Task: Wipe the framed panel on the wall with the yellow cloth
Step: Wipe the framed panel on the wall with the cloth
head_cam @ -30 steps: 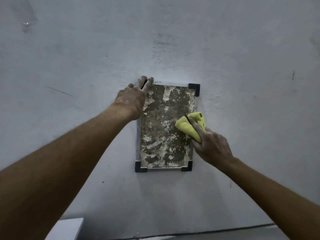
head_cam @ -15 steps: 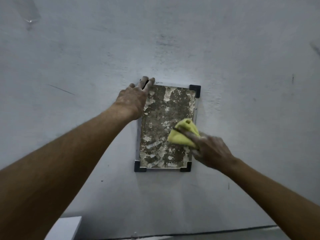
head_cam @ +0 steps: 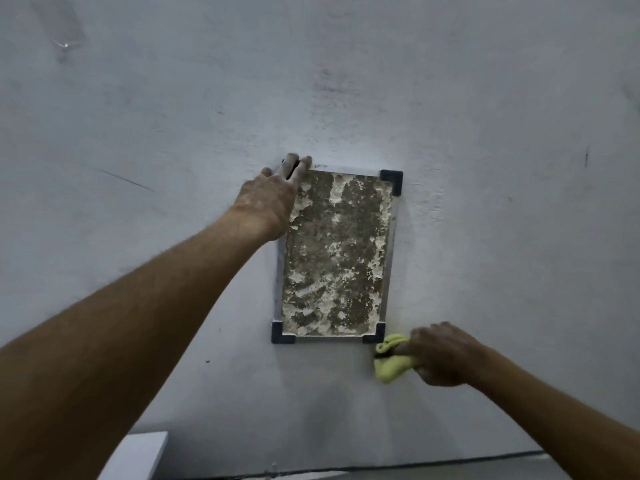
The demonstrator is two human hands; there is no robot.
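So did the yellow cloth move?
Yes. The cloth slid down from the right side of the panel to below its bottom right corner, in the right hand.

Wall (head_cam: 485, 133): pale grey-blue, plain, with dark scuffs, a thin dark scratch at left and a smudged grey patch above the panel. Framed panel (head_cam: 334, 254): dark brown mottled with cream, in irregular blotches. Its rails pale silver-grey; corner brackets (head_cam: 392, 181) black. Yellow cloth (head_cam: 389, 363): bright yellow-green, plain. Block (head_cam: 138, 455) at lower left: white. Thin black line (head_cam: 450, 463) along the wall's base.
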